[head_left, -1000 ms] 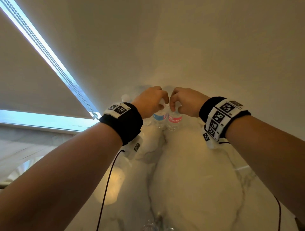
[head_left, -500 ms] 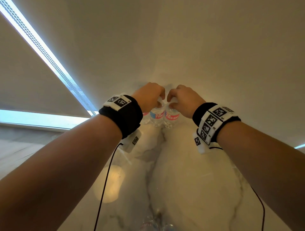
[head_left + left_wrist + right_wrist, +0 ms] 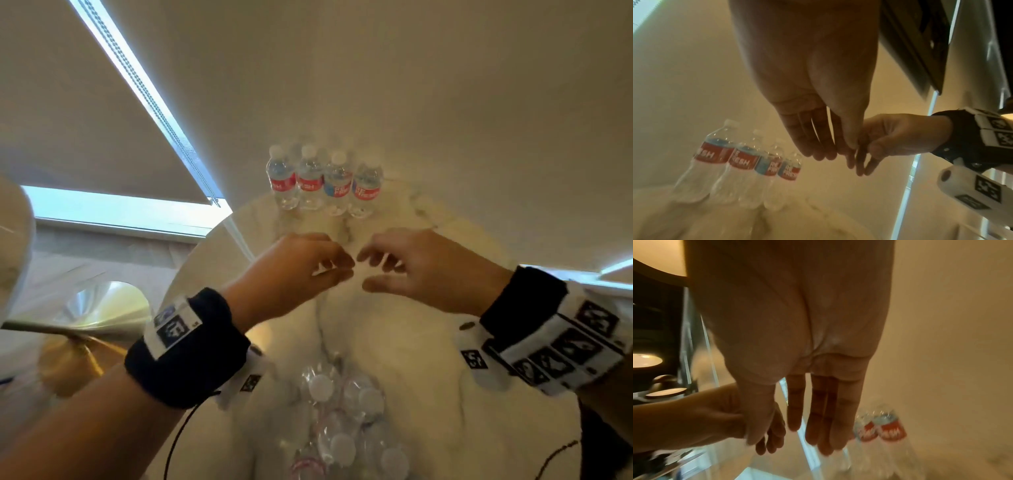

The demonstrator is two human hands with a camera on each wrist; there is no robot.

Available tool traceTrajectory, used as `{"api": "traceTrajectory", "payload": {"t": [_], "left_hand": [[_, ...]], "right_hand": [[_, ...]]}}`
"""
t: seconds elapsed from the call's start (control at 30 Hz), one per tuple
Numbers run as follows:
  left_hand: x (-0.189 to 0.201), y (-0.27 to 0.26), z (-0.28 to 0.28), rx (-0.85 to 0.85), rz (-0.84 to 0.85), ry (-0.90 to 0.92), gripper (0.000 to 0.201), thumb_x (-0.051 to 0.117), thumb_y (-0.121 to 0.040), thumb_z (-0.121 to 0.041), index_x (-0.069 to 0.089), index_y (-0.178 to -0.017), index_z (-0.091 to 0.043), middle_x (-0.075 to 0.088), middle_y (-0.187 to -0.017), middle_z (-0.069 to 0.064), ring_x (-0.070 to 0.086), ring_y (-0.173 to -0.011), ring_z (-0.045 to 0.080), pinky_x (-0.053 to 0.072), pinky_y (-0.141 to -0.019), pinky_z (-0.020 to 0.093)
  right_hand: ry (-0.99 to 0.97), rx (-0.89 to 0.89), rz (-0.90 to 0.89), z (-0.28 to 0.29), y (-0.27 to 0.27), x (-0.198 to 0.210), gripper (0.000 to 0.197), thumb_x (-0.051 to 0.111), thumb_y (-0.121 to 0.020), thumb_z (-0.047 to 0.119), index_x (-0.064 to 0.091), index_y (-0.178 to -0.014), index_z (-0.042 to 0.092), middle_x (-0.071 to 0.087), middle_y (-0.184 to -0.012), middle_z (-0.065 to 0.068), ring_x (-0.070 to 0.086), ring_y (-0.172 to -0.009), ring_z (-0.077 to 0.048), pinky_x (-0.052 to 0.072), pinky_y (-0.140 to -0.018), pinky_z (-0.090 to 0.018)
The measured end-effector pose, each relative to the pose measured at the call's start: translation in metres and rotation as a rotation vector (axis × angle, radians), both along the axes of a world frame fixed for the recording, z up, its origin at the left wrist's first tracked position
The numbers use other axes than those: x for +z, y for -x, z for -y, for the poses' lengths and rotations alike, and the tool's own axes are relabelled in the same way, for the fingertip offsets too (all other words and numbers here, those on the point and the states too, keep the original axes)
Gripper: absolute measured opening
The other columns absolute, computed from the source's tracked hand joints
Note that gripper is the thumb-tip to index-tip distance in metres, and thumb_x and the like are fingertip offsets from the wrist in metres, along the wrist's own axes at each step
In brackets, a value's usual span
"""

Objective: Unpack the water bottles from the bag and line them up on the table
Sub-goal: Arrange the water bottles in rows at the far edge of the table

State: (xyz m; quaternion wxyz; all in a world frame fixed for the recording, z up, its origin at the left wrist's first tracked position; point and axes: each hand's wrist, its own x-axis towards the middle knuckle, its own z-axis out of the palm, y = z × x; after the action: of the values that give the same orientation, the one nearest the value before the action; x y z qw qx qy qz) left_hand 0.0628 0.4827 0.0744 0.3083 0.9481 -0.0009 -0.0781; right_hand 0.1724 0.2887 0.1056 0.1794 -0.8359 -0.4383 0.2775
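Note:
Several clear water bottles (image 3: 323,181) with red and blue labels stand upright in a row at the far edge of the marble table (image 3: 394,342); the same row of bottles (image 3: 748,164) shows in the left wrist view, and two bottles (image 3: 881,431) in the right wrist view. My left hand (image 3: 329,263) and right hand (image 3: 373,267) hover side by side above the table, nearer to me than the row, fingers relaxed and holding nothing. More bottles with white caps (image 3: 346,418) lie packed in clear plastic at the near edge.
A wall rises right behind the bottle row. A window with a roller blind (image 3: 144,89) is to the left. The table's left edge (image 3: 191,274) curves past a gold lamp or stool top (image 3: 99,305) below it.
Both hands have let go of the two middle bottles and drawn back toward me. The bottles now stand free in the row. The head view has tilted down, showing the packed bottles.

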Motion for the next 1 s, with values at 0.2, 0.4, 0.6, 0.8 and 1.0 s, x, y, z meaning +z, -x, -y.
{"api": "traceTrajectory", "payload": {"t": [0.2, 0.4, 0.6, 0.8, 1.0], "left_hand": [[-0.006, 0.091, 0.027, -0.158, -0.305, 0.035, 0.041, 0.075, -0.089, -0.06, 0.073, -0.124, -0.037, 0.068, -0.122, -0.015, 0.062, -0.103, -0.002, 0.057, -0.091, 0.021], [-0.025, 0.098, 0.031, -0.171, -0.364, -0.041, 0.041, 0.077, -0.096, -0.033, 0.065, -0.135, -0.028, 0.056, -0.135, -0.003, 0.058, -0.096, 0.009, 0.055, -0.095, 0.024], [-0.011, 0.038, -0.017, -0.009, -0.246, -0.093, 0.039, 0.077, -0.097, -0.032, 0.069, -0.134, -0.021, 0.064, -0.127, 0.002, 0.061, -0.1, 0.014, 0.057, -0.101, 0.029], [-0.003, -0.041, -0.081, 0.159, -0.092, -0.192, 0.034, 0.077, -0.096, -0.033, 0.075, -0.122, -0.011, 0.066, -0.105, 0.008, 0.066, -0.103, 0.03, 0.05, -0.089, 0.034], [-0.013, -0.089, -0.119, 0.285, -0.075, -0.236, 0.033, 0.075, -0.098, -0.032, 0.074, -0.115, -0.003, 0.059, -0.096, 0.005, 0.064, -0.099, 0.03, 0.041, -0.081, 0.031]], "right_hand": [[0.203, 0.325, -0.172, 0.05, 0.088, -0.021, 0.05, 0.066, -0.08, 0.061, 0.054, -0.123, 0.039, 0.049, -0.113, 0.014, 0.057, -0.088, -0.006, 0.05, -0.082, -0.025], [0.193, 0.29, -0.033, 0.046, 0.098, -0.041, 0.028, 0.061, -0.089, 0.034, 0.054, -0.116, 0.036, 0.046, -0.116, 0.005, 0.056, -0.082, -0.017, 0.047, -0.076, -0.027], [0.176, 0.164, 0.063, -0.013, 0.026, -0.032, 0.03, 0.072, -0.084, 0.032, 0.065, -0.113, 0.03, 0.052, -0.098, 0.002, 0.055, -0.09, -0.018, 0.042, -0.077, -0.027], [0.095, 0.009, 0.16, -0.092, -0.048, -0.031, 0.028, 0.074, -0.084, 0.025, 0.069, -0.111, 0.019, 0.063, -0.105, -0.001, 0.058, -0.1, -0.019, 0.042, -0.082, -0.029], [0.065, -0.012, 0.244, -0.142, -0.088, -0.037, 0.025, 0.067, -0.087, 0.016, 0.07, -0.112, 0.021, 0.048, -0.098, -0.002, 0.058, -0.1, -0.03, 0.039, -0.079, -0.029]]}}
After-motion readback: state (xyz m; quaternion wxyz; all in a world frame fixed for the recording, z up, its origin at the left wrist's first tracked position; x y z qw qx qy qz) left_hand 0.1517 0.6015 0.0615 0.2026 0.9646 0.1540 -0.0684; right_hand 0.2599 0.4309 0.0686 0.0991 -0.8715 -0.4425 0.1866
